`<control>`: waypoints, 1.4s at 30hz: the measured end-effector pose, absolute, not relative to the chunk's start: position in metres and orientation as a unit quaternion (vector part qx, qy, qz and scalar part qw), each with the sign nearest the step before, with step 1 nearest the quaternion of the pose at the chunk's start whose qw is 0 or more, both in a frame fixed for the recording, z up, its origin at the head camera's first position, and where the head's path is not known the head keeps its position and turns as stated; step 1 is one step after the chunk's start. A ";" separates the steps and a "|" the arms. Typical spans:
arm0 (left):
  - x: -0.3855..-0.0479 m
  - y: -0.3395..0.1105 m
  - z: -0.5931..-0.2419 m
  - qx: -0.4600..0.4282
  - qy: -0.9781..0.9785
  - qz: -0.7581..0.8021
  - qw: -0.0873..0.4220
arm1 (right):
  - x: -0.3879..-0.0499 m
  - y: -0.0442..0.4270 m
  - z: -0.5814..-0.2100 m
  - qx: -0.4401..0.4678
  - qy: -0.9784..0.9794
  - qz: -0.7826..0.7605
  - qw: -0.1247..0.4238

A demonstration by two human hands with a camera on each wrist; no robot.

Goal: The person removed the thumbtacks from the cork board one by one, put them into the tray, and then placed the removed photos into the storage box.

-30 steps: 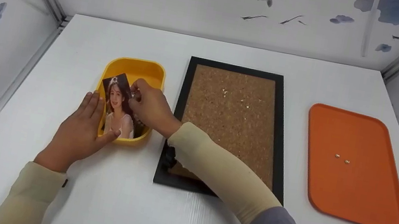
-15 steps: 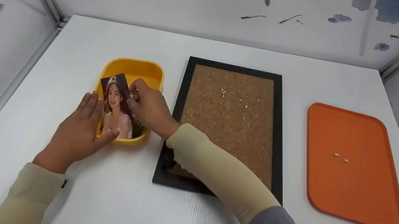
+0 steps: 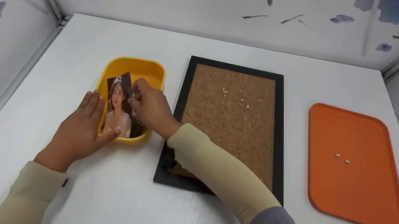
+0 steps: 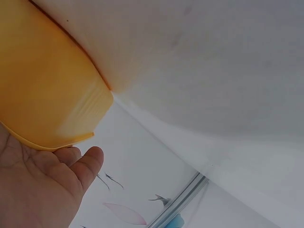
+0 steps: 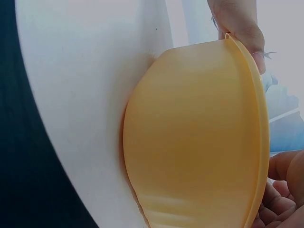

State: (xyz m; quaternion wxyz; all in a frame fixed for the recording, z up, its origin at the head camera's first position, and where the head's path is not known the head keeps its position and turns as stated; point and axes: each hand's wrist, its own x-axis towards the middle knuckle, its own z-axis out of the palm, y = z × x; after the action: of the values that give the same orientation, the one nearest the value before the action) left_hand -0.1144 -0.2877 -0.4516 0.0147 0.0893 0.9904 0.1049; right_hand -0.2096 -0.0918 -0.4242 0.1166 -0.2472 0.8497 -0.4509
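Observation:
A yellow plastic container (image 3: 154, 70) stands on the left part of the table. Inside it a portrait photo (image 3: 116, 104) leans at a slant, with another dark, patterned print partly visible behind its right side. My left hand (image 3: 79, 128) rests along the container's left and near rim, fingers straight and thumb over the near edge. Over the container's right side, my right hand (image 3: 152, 106) has curled fingers and pinches at the photo's right edge; a small shiny spot shows between the fingertips. The right wrist view shows the container wall (image 5: 190, 137) hiding most of what those fingers touch.
A black-framed cork board (image 3: 234, 109) lies in the middle, with several pale specks on it; my right forearm crosses over its lower part. To the right lies an orange tray (image 3: 352, 194) bearing two small metallic pieces (image 3: 341, 158). White panels enclose the table.
The photo has turned slightly more upright, its top-left corner shifting right away from the container's left rim. Both hands keep nearly the same places.

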 end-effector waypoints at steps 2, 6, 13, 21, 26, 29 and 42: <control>-0.115 -0.288 -0.451 0.089 0.990 0.106 0.015 | -0.209 -0.092 -0.424 -0.245 0.848 -0.455 0.118; -0.115 -0.288 -0.452 0.090 0.990 0.108 0.010 | -0.209 -0.092 -0.424 -0.243 0.844 -0.463 0.123; -0.115 -0.288 -0.451 0.095 0.989 0.113 0.005 | -0.210 -0.093 -0.424 -0.255 0.859 -0.429 0.114; -0.115 -0.288 -0.452 0.101 0.988 0.116 0.006 | -0.211 -0.094 -0.425 -0.287 0.882 -0.364 0.090; -0.115 -0.289 -0.452 0.106 0.987 0.118 -0.002 | -0.210 -0.094 -0.425 -0.332 0.892 -0.303 0.048; -0.115 -0.289 -0.453 0.108 0.987 0.120 -0.009 | -0.210 -0.094 -0.424 -0.356 0.899 -0.254 0.021; -0.115 -0.289 -0.454 0.097 0.987 0.126 0.000 | -0.210 -0.092 -0.423 -0.380 0.922 -0.074 -0.005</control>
State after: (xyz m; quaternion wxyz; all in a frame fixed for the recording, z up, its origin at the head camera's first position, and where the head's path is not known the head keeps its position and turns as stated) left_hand -0.1150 -0.2890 -0.4536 0.0003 0.0967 0.9873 0.1260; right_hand -0.2099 -0.0919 -0.4231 -0.0048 -0.3795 0.9222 -0.0735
